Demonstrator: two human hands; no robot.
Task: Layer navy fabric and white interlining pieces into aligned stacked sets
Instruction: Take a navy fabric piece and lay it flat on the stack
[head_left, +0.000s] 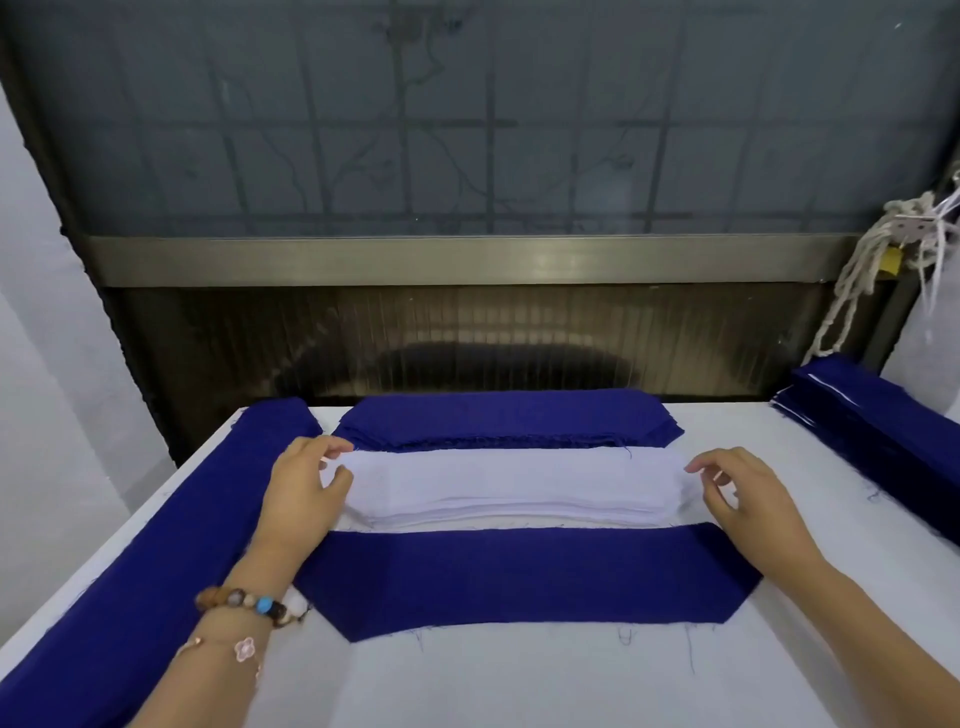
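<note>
My left hand (306, 483) sits at the left end of the white interlining stack (511, 486) in the middle of the frame, with thumb and fingers closed on that end of its top layer. My right hand (748, 499) is at the stack's right end, fingers curled and fingertips at the edge. I cannot tell whether it has hold of the cloth.

Just below the stack, a single navy piece (524, 577) with angled ends lies flat on the white surface (519, 686). A navy stack (506, 418) lies just above the white one. A long navy pile (156, 545) runs down the left side of the frame, and another navy pile (883, 431) sits at the right edge. Two bracelets (244, 605) circle my left wrist.
</note>
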